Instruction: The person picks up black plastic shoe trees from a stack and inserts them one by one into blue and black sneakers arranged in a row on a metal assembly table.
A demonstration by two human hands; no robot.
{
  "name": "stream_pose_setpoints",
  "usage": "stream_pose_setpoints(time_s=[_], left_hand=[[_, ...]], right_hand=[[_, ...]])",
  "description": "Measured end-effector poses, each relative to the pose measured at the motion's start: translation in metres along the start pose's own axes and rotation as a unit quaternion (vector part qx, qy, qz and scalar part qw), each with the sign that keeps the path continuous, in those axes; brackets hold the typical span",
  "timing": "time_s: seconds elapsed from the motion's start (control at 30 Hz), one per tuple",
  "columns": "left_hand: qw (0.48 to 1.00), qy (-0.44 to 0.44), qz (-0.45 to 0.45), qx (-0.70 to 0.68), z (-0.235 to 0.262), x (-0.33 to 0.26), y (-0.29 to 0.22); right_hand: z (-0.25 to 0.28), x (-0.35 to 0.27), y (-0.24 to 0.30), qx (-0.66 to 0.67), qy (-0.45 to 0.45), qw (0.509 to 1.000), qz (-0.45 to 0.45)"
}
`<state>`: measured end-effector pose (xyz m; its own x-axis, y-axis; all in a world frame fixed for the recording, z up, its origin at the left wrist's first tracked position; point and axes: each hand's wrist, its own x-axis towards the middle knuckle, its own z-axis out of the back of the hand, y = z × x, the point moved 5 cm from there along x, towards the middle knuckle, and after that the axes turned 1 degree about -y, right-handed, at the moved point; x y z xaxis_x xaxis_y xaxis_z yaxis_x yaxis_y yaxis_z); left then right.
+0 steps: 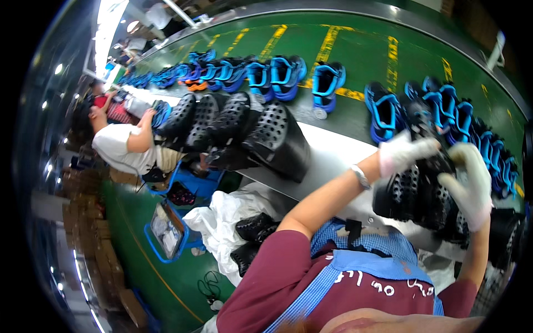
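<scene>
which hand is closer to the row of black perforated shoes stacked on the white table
Left. The left hand sits beside the row of black perforated shoes; the right hand lies farther off, beyond the black shoe both hold.

Black perforated shoe (417, 191); white gloves (401, 152); blue-black shoes (327, 80); green belt (361, 50).

A single head-worn fisheye view looks steeply down from just above the person's chest, close over the bench (333, 152), facing across its near edge toward the conveyor (361, 50) beyond.

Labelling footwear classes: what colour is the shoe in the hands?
Black, with perforated holes: the shoe, held by both gloved hands; head view shows it best.
</scene>
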<state>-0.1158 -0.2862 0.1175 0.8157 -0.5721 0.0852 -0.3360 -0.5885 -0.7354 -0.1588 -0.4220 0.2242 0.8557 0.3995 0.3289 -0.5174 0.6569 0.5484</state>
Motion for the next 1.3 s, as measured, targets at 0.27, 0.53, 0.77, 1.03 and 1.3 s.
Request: stream_pose_setpoints(time_s=[0.27,0.53,0.77,1.03,1.3], left_hand=[[0.982,-0.147,-0.121,-0.007,0.067,-0.013,-0.001],[0.986,-0.132,-0.048,-0.09,0.094,-0.008,0.012],[0.777,-0.262,-0.095,0.564,0.137,-0.022,0.011],[0.691,-0.275,-0.142,0.654,0.152,0.004,0.028],[0.681,-0.265,-0.065,0.68,0.169,0.01,0.035]], right_hand=[[-0.074,0.048,-0.033,-0.103,0.12,0.987,0.001],[-0.099,0.07,-0.052,-0.157,0.146,0.976,-0.024],[-0.099,0.103,-0.086,-0.133,0.263,0.951,-0.095],[-0.141,0.176,-0.121,-0.129,0.423,0.886,-0.137],[-0.219,0.173,-0.091,-0.271,0.331,0.898,-0.103]])
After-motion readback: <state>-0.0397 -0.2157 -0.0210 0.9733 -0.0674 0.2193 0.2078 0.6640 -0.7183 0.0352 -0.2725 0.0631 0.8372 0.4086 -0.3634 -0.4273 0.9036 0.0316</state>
